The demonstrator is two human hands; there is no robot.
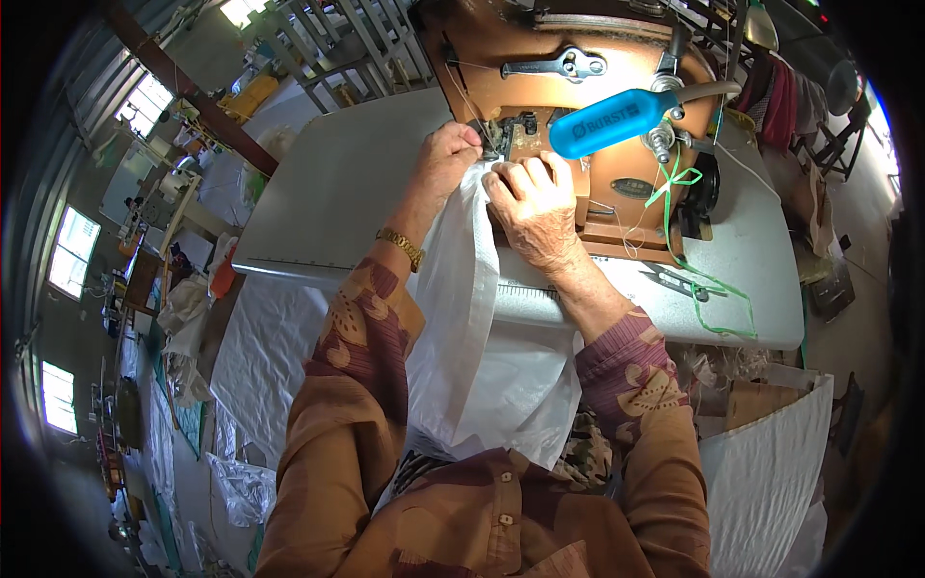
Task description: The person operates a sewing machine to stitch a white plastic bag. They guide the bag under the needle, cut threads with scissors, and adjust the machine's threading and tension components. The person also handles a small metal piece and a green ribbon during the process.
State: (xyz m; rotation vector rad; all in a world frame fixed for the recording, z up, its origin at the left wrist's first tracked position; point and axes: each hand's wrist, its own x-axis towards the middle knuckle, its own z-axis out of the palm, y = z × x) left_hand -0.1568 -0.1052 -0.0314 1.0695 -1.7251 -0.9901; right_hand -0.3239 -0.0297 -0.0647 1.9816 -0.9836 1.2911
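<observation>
A long white woven plastic sheet (445, 308) runs from my lap up to the brown sewing machine (612, 183). Its upper end narrows between my hands beside the presser foot and needle area (496, 135). My left hand (449, 159) is pinched closed right by the needle; what lies between its fingertips is too small to make out. Curled over the sheet's top edge, my right hand (535, 207) grips it just in front of the machine. Thread (461, 91) runs down the machine's left end. The exact stitching point is hidden by my fingers.
A blue lamp (612, 123) on a bendable neck hangs close above my right hand. Thread snips (674, 281) and a green string (723, 301) lie on the table (328, 183) at right. A white-sided container (771, 472) stands at lower right, grey metal railings (337, 48) behind.
</observation>
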